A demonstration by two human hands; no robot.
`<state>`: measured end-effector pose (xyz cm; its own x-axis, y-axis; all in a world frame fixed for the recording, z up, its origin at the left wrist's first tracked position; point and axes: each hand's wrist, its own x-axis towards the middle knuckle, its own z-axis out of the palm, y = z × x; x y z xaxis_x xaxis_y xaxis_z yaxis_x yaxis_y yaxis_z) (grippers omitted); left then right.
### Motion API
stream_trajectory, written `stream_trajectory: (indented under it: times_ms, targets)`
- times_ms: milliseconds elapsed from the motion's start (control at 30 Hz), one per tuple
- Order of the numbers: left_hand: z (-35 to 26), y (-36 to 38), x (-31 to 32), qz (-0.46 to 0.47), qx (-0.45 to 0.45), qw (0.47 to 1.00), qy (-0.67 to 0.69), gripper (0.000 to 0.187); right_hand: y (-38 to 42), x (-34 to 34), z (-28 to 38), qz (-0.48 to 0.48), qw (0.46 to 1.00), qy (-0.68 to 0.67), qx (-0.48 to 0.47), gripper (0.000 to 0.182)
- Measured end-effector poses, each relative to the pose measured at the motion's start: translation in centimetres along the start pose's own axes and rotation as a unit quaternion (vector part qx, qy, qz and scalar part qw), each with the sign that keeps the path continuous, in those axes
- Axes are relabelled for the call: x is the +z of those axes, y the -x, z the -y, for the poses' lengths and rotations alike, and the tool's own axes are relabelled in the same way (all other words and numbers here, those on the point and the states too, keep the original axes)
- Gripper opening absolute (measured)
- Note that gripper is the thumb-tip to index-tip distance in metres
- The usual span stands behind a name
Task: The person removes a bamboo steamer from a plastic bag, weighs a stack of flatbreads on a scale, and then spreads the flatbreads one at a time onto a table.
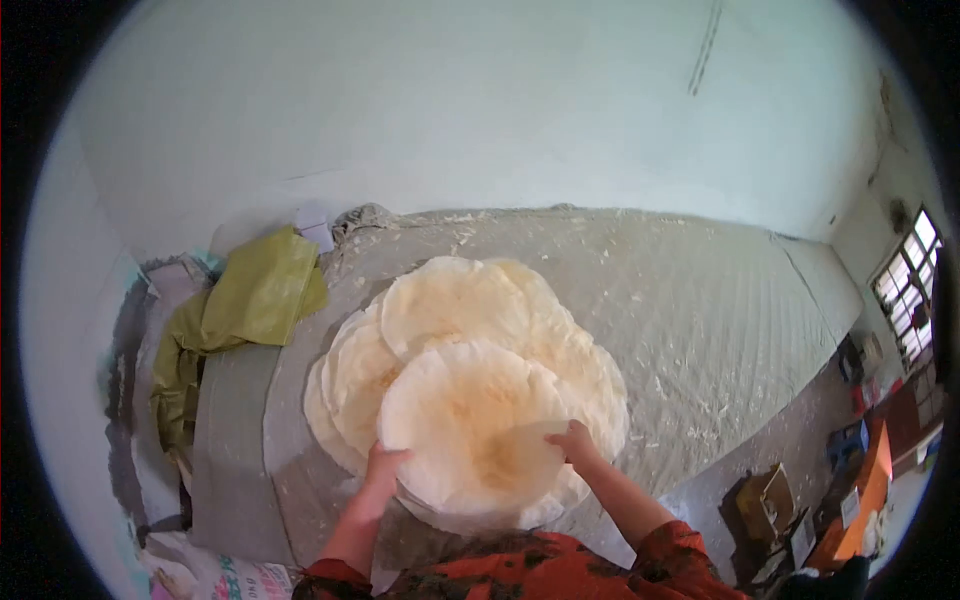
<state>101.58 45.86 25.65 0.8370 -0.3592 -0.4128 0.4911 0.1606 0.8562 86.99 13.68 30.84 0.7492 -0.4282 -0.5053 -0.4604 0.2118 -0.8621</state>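
Note:
Between my two hands is a large round flatbread (475, 425), pale with light brown patches in its middle. My left hand (384, 465) grips its lower left edge, thumb lying on top. At the right edge my right hand (573, 445) pinches it the same way, fingers hidden beneath. Under and behind it a pile of similar flatbreads (455, 305) overlaps in a wide ring, reaching out to the right (590, 375) and left. The pile lies on a grey cloth sheet.
The grey sheet (700, 320) spreads to the wall, strewn with pale flakes. An olive-yellow sack (260, 290) lies folded at left. A printed white bag (225, 575) is at lower left. An open cardboard box (767, 503) and an orange panel (862, 500) stand at lower right, near a barred window (910, 285).

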Motion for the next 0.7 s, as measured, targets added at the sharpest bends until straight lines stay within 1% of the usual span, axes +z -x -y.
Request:
stream_trajectory:
  times_ms: [33, 67, 100, 167, 200, 233, 267, 300, 333, 400, 433, 467, 500, 533, 600, 633, 700]
  targets:
    - [0.3, 0.3, 0.3, 0.004, 0.04, 0.999, 0.005, 0.049, -0.5, 0.2, 0.3, -0.171, 0.94, 0.248, -0.158, 0.05]
    - [0.6, 0.4, 0.5, 0.006, 0.079, 0.997, 0.011, 0.048, -1.1, 0.4, 0.8, -0.322, 0.769, 0.463, -0.301, 0.049]
    - [0.3, 0.7, 0.7, 0.0, 0.08, 0.997, 0.021, 0.048, -1.9, 0.9, 2.2, -0.316, 0.765, 0.47, -0.307, 0.049]
    - [-0.5, 1.6, 1.0, 0.029, 0.055, 0.996, 0.071, 0.047, -4.3, 3.5, 6.8, -0.185, 0.779, 0.389, -0.455, 0.025]
    - [-0.6, 1.6, 1.0, 0.022, 0.057, 0.995, 0.077, 0.047, -6.5, 5.4, 8.2, -0.067, 0.838, 0.364, -0.402, 0.016]
    - [-0.8, 1.5, 1.0, -0.021, 0.014, 0.999, 0.046, 0.046, -8.7, 7.7, 9.2, -0.012, 0.814, 0.348, -0.464, 0.012]
    - [-0.9, 1.3, 1.0, -0.064, -0.029, 0.997, 0.017, 0.045, -10.4, 10.1, 10.4, 0.004, 0.759, 0.395, -0.518, 0.011]
    - [-0.8, 1.0, 1.1, -0.07, -0.026, 0.997, 0.024, 0.045, -12.8, 12.1, 10.8, 0.028, 0.733, 0.443, -0.516, 0.014]
    - [-0.4, 0.9, 1.0, -0.068, -0.01, 0.998, 0.015, 0.044, -14.4, 14.1, 11.4, 0.036, 0.729, 0.444, -0.519, 0.014]
    - [0.0, 0.7, 1.1, -0.064, 0.02, 0.998, -0.004, 0.042, -16.9, 17.6, 12.1, -0.001, 0.657, 0.497, -0.567, 0.017]
    - [-0.2, 0.7, 1.2, -0.071, 0.02, 0.997, -0.001, 0.042, -17.8, 18.6, 12.3, 0.007, 0.656, 0.496, -0.569, 0.017]
    - [-0.3, 0.9, 1.3, -0.082, 0.028, 0.996, -0.027, 0.042, -18.6, 19.5, 12.3, 0.046, 0.636, 0.585, -0.5, 0.018]
    - [-0.4, 1.0, 1.2, -0.091, 0.035, 0.994, -0.051, 0.041, -19.4, 20.3, 12.1, 0.084, 0.606, 0.667, -0.425, 0.02]
    - [0.0, 0.8, 0.9, -0.097, 0.032, 0.994, -0.047, 0.041, -20.2, 20.8, 12.0, 0.09, 0.603, 0.669, -0.426, 0.02]
    - [1.2, 0.3, 0.5, -0.102, 0.06, 0.988, -0.096, 0.04, -21.4, 21.1, 12.0, 0.198, 0.533, 0.723, -0.394, 0.02]
    - [1.9, 0.1, 0.5, -0.106, 0.054, 0.989, -0.089, 0.04, -21.8, 21.1, 11.9, 0.205, 0.528, 0.726, -0.39, 0.02]
    - [2.9, -0.1, 0.1, -0.096, 0.064, 0.991, -0.064, 0.039, -22.5, 20.9, 11.6, 0.142, 0.609, 0.709, -0.327, 0.02]
